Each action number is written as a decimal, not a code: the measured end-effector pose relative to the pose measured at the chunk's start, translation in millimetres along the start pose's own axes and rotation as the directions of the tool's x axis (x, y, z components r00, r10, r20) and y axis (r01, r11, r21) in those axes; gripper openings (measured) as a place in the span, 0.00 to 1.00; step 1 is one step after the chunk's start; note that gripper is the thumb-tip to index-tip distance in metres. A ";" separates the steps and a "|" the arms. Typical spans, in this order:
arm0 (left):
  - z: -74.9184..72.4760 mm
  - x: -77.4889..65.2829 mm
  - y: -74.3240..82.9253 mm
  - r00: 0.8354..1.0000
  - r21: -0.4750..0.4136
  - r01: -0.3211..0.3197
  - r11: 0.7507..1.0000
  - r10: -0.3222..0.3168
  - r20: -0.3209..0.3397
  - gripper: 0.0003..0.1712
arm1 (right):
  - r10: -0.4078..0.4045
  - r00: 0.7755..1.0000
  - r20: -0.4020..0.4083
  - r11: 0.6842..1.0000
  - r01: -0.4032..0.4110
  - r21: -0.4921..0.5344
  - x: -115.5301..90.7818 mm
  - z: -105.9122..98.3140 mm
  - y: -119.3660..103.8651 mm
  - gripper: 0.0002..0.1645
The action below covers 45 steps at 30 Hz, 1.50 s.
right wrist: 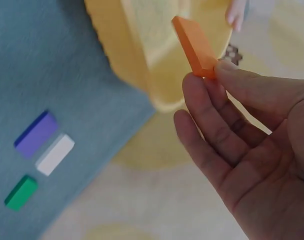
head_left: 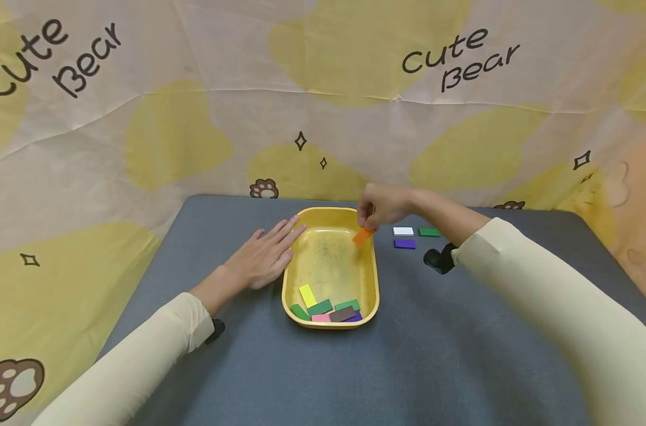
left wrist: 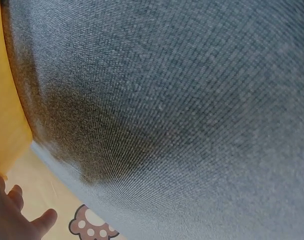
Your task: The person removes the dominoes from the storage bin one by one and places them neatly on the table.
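Note:
Between thumb and fingertips my right hand [head_left: 385, 206] pinches an orange block [head_left: 362, 236], over the right edge of a yellow tray [head_left: 330, 325]. The right wrist view shows the flat orange block [right wrist: 196, 46] held by one end. My left hand [head_left: 266, 253] rests with straight fingers on the tray's left rim. At the tray's near end lie several blocks, among them a yellow block [head_left: 308, 296], a pink block [head_left: 321, 318] and a dark brown block [head_left: 343, 314]. In the left wrist view only some fingers and a piece of the tray [left wrist: 9, 100] show.
Right of the tray, a white block [head_left: 403, 231], a purple block [head_left: 405, 244] and a green block [head_left: 429, 232] lie on the grey-blue table [head_left: 237, 367]. A printed cloth [head_left: 344, 118] hangs behind the table's far edge.

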<state>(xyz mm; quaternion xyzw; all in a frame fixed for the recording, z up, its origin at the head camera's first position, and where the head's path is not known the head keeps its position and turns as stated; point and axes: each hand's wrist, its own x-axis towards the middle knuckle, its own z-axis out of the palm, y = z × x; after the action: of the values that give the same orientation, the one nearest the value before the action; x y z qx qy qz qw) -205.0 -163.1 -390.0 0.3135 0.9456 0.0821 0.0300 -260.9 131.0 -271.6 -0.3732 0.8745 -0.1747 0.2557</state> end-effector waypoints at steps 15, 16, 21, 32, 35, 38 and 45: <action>0.0 0.6 0.5 1.000 0.002 0.005 1.000 -0.005 0.007 0.34 | 0.115 0.991 -0.070 0.989 -0.107 0.104 -48.2 -6.9 55.3 0.06; 0.1 0.6 0.4 1.000 0.004 0.007 1.000 -0.007 0.008 0.34 | 0.124 0.990 -0.072 0.987 -0.116 0.113 -50.4 -5.2 60.2 0.06; 0.6 0.5 0.1 1.000 0.010 0.015 1.000 -0.016 0.012 0.34 | 0.155 0.982 -0.110 0.983 -0.142 0.118 -61.3 4.6 82.7 0.09; 2.1 2.0 0.3 1.000 0.012 0.021 1.000 -0.021 0.016 0.34 | 0.207 0.944 -0.258 0.977 -0.187 0.100 -82.2 36.6 124.9 0.07; 2.7 2.8 0.2 1.000 0.016 0.017 1.000 -0.017 0.011 0.34 | 0.233 0.930 -0.283 0.970 -0.202 0.132 -85.5 42.5 129.6 0.07; 1.8 2.3 0.5 1.000 0.017 0.013 1.000 -0.014 0.009 0.34 | 0.260 0.915 -0.308 0.962 -0.218 0.163 -88.8 46.7 131.4 0.08; -0.8 0.3 0.8 1.000 0.013 0.011 1.000 -0.011 0.014 0.34 | 0.345 0.882 -0.322 0.930 -0.276 0.242 -97.9 56.3 138.9 0.11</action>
<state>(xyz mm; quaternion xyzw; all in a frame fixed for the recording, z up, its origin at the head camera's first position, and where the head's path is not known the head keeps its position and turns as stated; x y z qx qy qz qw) -204.8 -162.4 -389.1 0.3090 0.9476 0.0734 0.0349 -248.9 288.9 -355.0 -0.1635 0.9342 -0.2789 0.1509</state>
